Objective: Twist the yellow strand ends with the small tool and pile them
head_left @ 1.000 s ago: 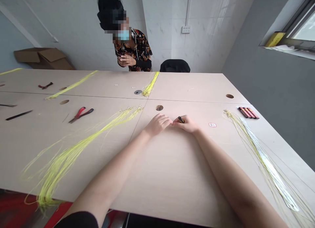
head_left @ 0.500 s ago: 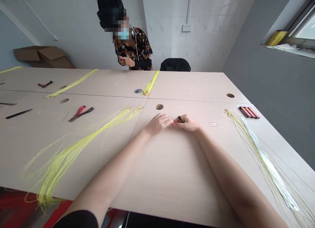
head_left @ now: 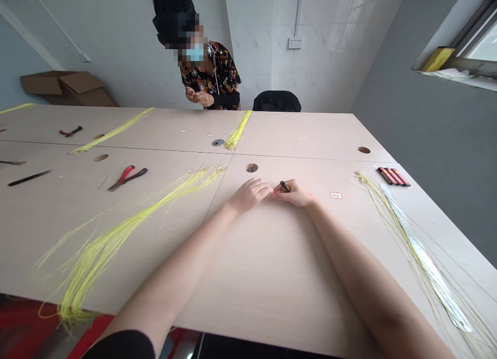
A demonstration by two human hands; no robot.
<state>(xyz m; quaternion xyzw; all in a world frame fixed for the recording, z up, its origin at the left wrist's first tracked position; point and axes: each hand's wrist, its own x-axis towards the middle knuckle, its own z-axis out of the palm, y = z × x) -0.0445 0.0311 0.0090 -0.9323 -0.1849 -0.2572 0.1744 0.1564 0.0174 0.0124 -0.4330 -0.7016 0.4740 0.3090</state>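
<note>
My left hand [head_left: 252,194] is closed in a pinch above the table, its fingertips meeting those of my right hand. What it pinches is too small to make out. My right hand [head_left: 297,194] is closed around a small black tool with a yellowish stripe [head_left: 285,187]; one end of it sticks up between thumb and fingers, the rest is hidden. Left of my hands lies a bundle of yellow line [head_left: 143,214] with small hook-like ends towards the middle. Another bundle of thin line [head_left: 392,219] lies at the right beside a long clear strip [head_left: 423,255].
Red-and-black pliers [head_left: 126,179] and a black pointed tool [head_left: 30,178] lie at the left. Several red-and-black cylinders [head_left: 393,176] sit at the right. A round hole [head_left: 252,168] opens in the table [head_left: 264,276] beyond my hands. A co-worker [head_left: 217,74] stands across it.
Almost nothing differs. Both hands keep their place and pinch; the view has shifted very slightly.
</note>
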